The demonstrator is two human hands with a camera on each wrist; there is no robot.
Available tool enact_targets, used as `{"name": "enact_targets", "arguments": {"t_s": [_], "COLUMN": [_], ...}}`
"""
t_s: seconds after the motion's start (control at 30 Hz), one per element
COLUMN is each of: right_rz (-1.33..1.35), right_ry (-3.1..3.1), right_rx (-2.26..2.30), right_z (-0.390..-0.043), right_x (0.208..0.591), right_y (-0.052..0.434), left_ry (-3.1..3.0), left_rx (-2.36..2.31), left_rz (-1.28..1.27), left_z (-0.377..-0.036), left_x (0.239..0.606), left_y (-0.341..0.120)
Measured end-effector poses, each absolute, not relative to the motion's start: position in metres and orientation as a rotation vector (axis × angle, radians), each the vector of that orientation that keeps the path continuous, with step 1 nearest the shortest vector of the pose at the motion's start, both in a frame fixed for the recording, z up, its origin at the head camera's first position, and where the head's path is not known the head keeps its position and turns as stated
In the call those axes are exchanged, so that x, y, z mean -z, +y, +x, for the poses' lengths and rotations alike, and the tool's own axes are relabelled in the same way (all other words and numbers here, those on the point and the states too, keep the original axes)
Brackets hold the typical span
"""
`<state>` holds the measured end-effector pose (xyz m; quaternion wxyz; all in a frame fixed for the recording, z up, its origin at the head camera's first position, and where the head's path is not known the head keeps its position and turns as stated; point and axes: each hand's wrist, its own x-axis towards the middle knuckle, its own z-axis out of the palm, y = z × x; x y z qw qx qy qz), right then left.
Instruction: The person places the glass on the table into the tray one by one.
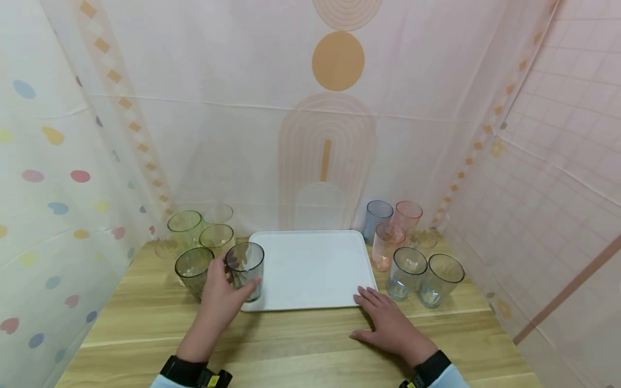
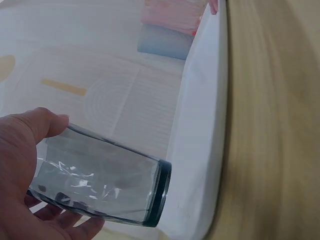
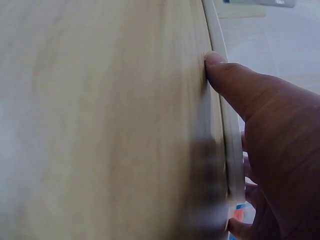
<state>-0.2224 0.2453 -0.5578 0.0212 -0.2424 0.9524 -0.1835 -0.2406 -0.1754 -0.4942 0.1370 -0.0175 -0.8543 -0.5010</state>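
Note:
My left hand grips a grey-tinted drinking glass with a dark rim, thumb on one side and fingers on the other. That glass is at the left edge of a white rectangular tray. In the left wrist view the glass shows clear faceted walls, and the tray lies beyond it. My right hand rests by the tray's front right corner with fingers extended, the fingertips at its rim. In the right wrist view the thumb lies near the tray's edge.
Left of the tray stand a dark glass, a green glass and a yellowish glass. On its right are a blue glass, a pink glass and several others. A patterned cloth hangs behind the wooden table.

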Motion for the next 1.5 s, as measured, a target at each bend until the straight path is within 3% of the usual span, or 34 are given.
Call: {"name": "enact_targets", "arguments": {"t_s": [0.87,1.5], "right_rz": [-0.786,-0.790], "right_ry": [2.952,2.961], "right_rx": [0.587,0.607], "right_z": [-0.222,-0.221], "right_x": [0.556,0.559], "right_y": [0.244,0.242], "left_ry": [-2.294,-2.281], "left_rx": [1.491,1.527], "left_rz": [0.068,0.213], "left_z": [-0.378,-0.404], "left_x": [0.510,0.506], "left_y": [-0.135,-0.135]}}
